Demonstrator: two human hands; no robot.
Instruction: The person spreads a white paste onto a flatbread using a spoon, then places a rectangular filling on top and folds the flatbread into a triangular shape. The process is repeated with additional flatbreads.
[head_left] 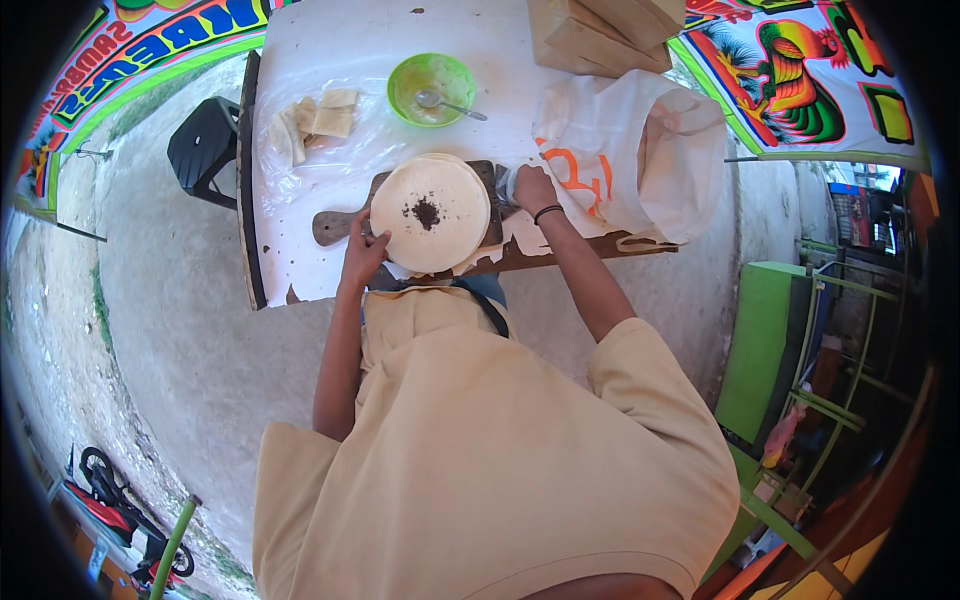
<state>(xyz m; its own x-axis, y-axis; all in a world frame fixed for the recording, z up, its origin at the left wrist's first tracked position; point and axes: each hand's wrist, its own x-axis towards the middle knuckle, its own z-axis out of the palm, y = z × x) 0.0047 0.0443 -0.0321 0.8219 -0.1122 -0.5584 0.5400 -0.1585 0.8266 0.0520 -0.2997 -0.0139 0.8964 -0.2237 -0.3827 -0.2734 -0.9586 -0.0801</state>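
A stack of thin, pale round wrappers (440,185) lies on a dark wooden board (328,229) with a handle at its left. Dark brown crumbs (426,212) form a small heap in the middle of the top wrapper. At the stack's left edge is my left hand (366,252), thumb and forefinger spread and touching the rim. Just beyond the board's right side, my right hand (534,190) is closed on what looks like a clear plastic bag (506,188). The bag's contents are hidden. A dark band circles my right wrist.
A green bowl (408,72) holding a spoon (448,104) stands behind the stack. Folded pale wrapper pieces (334,113) lie on clear plastic at the left. A white plastic sack (688,150) and cardboard boxes (585,38) occupy the right. A black stool (203,150) stands beside the table (292,232).
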